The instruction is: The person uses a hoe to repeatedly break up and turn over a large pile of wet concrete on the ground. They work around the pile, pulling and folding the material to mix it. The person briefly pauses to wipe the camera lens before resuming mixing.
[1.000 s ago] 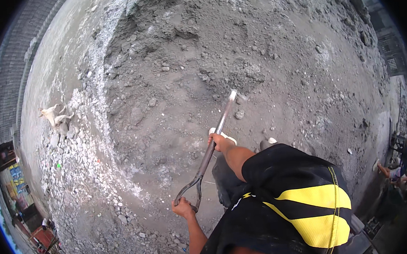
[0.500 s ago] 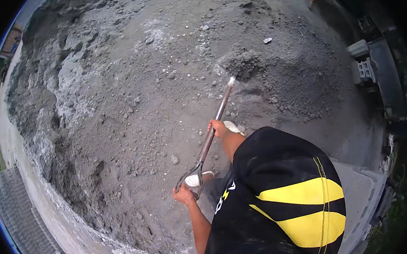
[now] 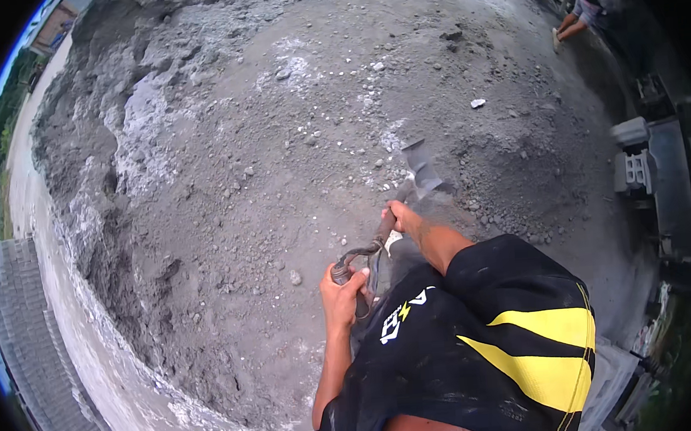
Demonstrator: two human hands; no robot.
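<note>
Across the front of my body I hold a shovel [image 3: 389, 227] with both hands. My left hand [image 3: 340, 297] is wrapped round its worn, looped end handle. Farther along, my right hand [image 3: 399, 214] is closed on the shaft, nearer the blade. The grey metal blade [image 3: 422, 166] shows at the far end, tilted, with blurred grey material around its lower edge. Whether it carries a load I cannot tell. Under and beyond it spreads a heap of grey, crumbly material [image 3: 510, 164] with small lumps. Part of a white shoe [image 3: 393, 240] shows beneath my right forearm.
A pale stone [image 3: 478, 103] lies on the heap beyond the blade. At the right edge are light blocks [image 3: 636, 173] beside a dark panel. A person [image 3: 580, 19] is at the far right. Stacked grey tiles [image 3: 20, 310] stand at the left, past a pale strip of ground.
The shovel has come up and back toward me; its blade, hidden in the material before, is now visible. Both hands have shifted rightward with it, and the view has shifted too.
</note>
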